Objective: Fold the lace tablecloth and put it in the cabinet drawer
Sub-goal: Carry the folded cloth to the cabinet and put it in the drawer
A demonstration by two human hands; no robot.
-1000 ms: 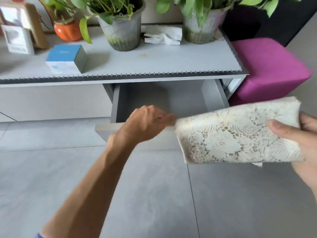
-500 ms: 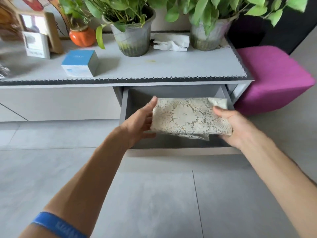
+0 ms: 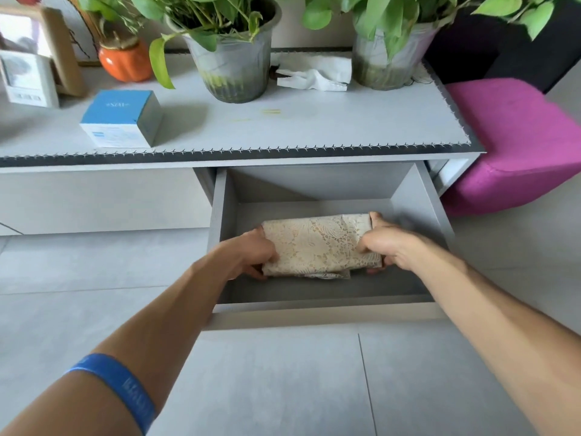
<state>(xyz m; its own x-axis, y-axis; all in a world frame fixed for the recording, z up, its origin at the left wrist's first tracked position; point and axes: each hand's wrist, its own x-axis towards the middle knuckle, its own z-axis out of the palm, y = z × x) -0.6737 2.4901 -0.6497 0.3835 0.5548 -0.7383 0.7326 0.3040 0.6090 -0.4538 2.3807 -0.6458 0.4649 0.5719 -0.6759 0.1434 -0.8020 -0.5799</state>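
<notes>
The left hand [image 3: 251,253] curls round the left end of the folded cream lace tablecloth [image 3: 317,243]; a compact openwork bundle, long axis left-right, low inside the open grey drawer [image 3: 418,212]; the right hand [image 3: 388,247] grips its right end.

The drawer [image 3: 418,196] stands pulled out, its top open to reach from above. The folded lace tablecloth [image 3: 317,243] fills the middle of its floor, with bare strips behind it and in front. The left hand [image 3: 251,253] and right hand [image 3: 386,243] fill the gaps at its 2 ends. The table [image 3: 314,127] edge overhangs the drawer's back.
</notes>
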